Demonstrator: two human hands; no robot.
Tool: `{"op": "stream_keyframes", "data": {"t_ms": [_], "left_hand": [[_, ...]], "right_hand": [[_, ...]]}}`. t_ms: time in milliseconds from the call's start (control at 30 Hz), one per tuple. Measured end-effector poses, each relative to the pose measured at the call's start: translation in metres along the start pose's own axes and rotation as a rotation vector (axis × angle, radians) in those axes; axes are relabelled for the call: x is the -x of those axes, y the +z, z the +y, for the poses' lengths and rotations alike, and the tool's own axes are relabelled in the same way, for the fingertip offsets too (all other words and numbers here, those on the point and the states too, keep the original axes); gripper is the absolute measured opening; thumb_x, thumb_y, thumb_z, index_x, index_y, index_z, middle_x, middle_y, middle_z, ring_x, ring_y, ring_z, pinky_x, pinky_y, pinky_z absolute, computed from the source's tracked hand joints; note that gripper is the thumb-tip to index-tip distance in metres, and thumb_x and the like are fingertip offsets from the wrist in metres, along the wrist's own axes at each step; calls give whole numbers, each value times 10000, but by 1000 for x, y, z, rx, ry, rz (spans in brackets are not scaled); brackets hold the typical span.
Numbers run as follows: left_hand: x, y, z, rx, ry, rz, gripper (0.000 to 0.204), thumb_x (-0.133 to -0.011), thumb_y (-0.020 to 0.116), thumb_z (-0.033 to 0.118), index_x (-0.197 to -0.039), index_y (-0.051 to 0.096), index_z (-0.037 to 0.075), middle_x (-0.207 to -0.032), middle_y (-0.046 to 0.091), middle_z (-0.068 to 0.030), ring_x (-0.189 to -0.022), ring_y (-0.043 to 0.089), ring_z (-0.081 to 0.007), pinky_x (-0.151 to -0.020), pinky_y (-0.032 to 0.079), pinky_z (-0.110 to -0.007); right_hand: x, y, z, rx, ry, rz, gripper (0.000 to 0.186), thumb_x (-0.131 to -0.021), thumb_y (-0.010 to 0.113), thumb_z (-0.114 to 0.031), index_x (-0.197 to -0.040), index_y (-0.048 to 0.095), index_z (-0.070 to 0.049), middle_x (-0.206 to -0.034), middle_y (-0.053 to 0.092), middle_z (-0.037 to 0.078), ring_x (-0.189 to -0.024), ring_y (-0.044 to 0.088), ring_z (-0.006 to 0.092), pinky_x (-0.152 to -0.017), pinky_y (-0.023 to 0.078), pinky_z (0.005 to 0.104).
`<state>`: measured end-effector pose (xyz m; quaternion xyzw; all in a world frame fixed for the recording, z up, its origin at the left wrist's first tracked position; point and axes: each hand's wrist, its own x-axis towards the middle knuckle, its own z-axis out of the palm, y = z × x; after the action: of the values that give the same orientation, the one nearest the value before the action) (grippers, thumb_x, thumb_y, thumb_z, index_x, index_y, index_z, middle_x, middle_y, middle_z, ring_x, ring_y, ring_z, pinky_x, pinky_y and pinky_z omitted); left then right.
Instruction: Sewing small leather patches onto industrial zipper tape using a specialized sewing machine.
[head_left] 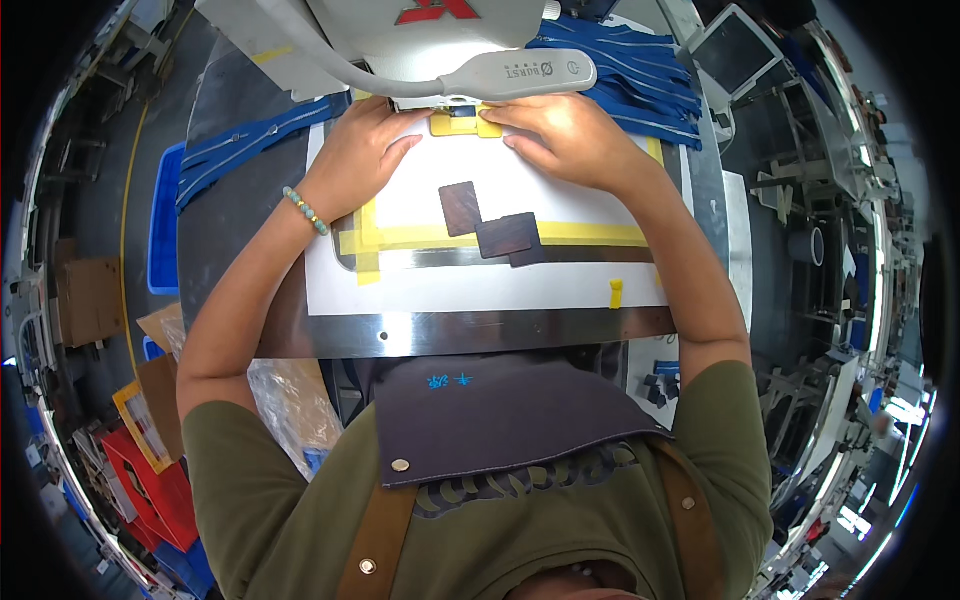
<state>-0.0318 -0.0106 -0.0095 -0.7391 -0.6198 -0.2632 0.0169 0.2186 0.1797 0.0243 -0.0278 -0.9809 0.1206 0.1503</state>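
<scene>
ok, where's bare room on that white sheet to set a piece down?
Free: the white strip below the yellow tape line, left of the small yellow tab. Crowded: under the machine head, where both hands press, and mid-sheet around the brown patches.

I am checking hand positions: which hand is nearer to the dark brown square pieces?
Left. The left hand lies just beside the dark brown squares; the right hand lies slightly farther above them.

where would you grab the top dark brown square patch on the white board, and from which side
Pinch the upper patch by its free left or top edge, coming from the left hand side. It lies flat, and its lower right corner seems to meet the next patch.
</scene>
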Motion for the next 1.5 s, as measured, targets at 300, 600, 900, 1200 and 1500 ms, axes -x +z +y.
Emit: {"op": "stream_keyframes", "data": {"t_ms": [300,600,900,1200,1500], "left_hand": [[2,-1,12,-21,35,-21,425,-1025,677,185,-1427,655,49,-1337,705,-170,-1253,619,-374,-1117,474,-463],[2,-10,42,-130,108,40,395,-951,767,169,-1306,705,6,-1351,728,-136,-1182,698,-318,-1039,547,-422],[7,-15,71,111,159,252,296,-808,841,177,-1021,683,45,-907,694,-106,-775,678,-287,-664,543,-382],[42,-44,-26,848,-516,616,497,-1168,418,353,-1074,682,-58,-916,766,-187,-804,711,-230,-740,528,-328],[134,-76,-218,882,-1009,1101,206,-1063,545,148,-1076,678,-8,-1146,777,-153,-958,736,-218,-770,549,-290]], "right_hand": [[0,7,6,309,63,151,333,-988,692,-241,-1270,704,-64,-1184,754,153,-1146,689,332,-982,508,490],[10,-25,-36,-138,191,-102,187,-1007,681,-227,-1004,637,-45,-777,667,181,-740,660,410,-704,501,486],[22,-69,-107,-622,2,-328,303,-1029,683,-268,-1278,639,-100,-789,673,117,-746,688,349,-696,513,456],[42,-77,-71,-983,101,-333,428,-1034,667,-170,-1452,655,-79,-833,727,57,-793,721,163,-754,559,313],[68,-34,-60,-339,118,-337,353,-995,693,-225,-1295,715,-39,-1009,752,130,-926,713,327,-841,557,421]]}}
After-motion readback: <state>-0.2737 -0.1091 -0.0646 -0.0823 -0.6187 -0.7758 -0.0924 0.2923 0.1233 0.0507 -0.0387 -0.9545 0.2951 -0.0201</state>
